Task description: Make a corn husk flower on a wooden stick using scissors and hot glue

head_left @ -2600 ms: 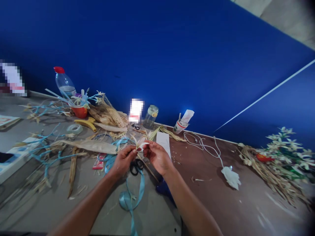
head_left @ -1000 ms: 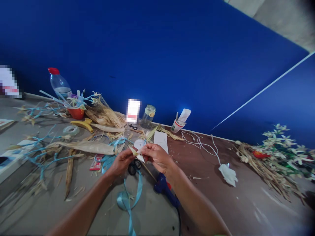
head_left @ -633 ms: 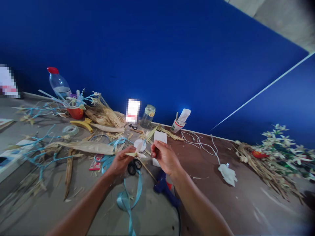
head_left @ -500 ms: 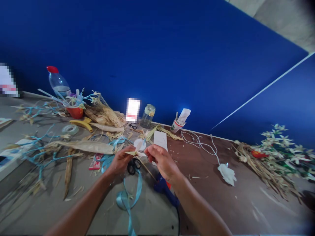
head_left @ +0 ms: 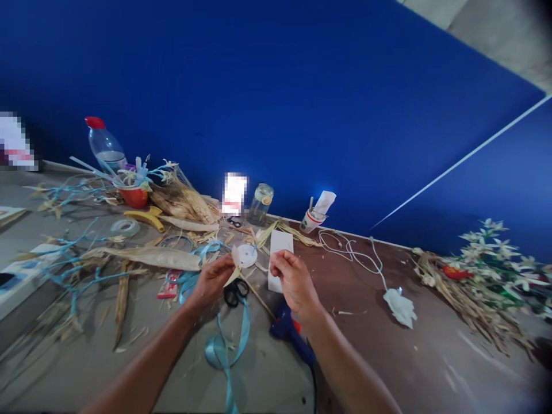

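My left hand (head_left: 214, 282) pinches a small pale husk flower (head_left: 235, 270), its petals sticking out past the fingertips. My right hand (head_left: 295, 280) is apart from it, over a white card (head_left: 280, 237), thumb and fingers pressed together; whatever may be between them is too small to make out. Just beyond the flower lies a white spool (head_left: 247, 256). Black-handled scissors (head_left: 235, 293) rest beside the left hand, with light blue ribbon (head_left: 214, 349) trailing below. Under my right wrist is a blue glue gun (head_left: 284, 328), with a thin stick reaching toward its near end.
Dried husks (head_left: 146, 257) and blue-wrapped twigs (head_left: 81, 282) spread across the left. A red cup (head_left: 134, 197), a bottle (head_left: 106, 146) and a glass jar (head_left: 261, 204) stand along the blue wall. A white cable (head_left: 353, 253) and a white-flowered bunch (head_left: 495, 259) occupy the right.
My right hand has drawn away to the right from the flower, leaving a gap between the hands. The flower has tilted in my left hand, which stays nearly in place.
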Tool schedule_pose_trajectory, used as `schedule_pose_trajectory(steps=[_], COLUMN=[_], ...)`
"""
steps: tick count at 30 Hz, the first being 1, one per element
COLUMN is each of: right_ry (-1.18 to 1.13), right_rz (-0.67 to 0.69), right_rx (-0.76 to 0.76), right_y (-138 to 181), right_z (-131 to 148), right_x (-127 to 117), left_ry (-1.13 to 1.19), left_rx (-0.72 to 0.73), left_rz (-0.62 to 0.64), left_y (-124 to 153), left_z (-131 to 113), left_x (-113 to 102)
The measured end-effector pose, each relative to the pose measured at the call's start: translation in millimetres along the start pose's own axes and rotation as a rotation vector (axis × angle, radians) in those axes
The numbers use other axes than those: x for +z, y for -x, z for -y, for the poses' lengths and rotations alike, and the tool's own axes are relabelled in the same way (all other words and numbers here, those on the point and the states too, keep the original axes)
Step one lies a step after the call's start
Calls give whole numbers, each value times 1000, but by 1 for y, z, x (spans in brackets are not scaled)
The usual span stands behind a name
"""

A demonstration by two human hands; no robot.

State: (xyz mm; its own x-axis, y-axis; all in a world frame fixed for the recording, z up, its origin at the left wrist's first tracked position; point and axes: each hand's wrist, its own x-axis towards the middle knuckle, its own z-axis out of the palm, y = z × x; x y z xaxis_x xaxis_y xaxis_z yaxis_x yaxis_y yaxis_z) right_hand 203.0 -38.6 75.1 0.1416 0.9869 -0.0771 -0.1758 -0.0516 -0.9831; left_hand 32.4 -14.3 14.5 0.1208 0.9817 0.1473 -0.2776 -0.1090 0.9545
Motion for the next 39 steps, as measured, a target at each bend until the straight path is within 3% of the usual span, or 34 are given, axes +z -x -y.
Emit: schedule_pose_trajectory(steps=[6,11,15,21,28,39], right_ry=[-71,-225,-289,-194,-1,221], right_rz=[258,267,310,270,143,23], right_rx=[226,326,394,304,168,44], right_y=[17,19,24,25,-6,-38], right_z=[-8,-17,-16,-9,-17,-14], right_x=[17,36,39,25,7,-17], left_ry=[-79,-136,-175,-86,155,163], left_rx=[45,69,34,29,-31,-58], left_rz=[-128,-110,-184,-231,-277,-288], left_y=[0,0,-1,-5,-12,-12], left_z=[3,0,-1,1,11,11], left_x=[1,1,1,-7,-14,-17])
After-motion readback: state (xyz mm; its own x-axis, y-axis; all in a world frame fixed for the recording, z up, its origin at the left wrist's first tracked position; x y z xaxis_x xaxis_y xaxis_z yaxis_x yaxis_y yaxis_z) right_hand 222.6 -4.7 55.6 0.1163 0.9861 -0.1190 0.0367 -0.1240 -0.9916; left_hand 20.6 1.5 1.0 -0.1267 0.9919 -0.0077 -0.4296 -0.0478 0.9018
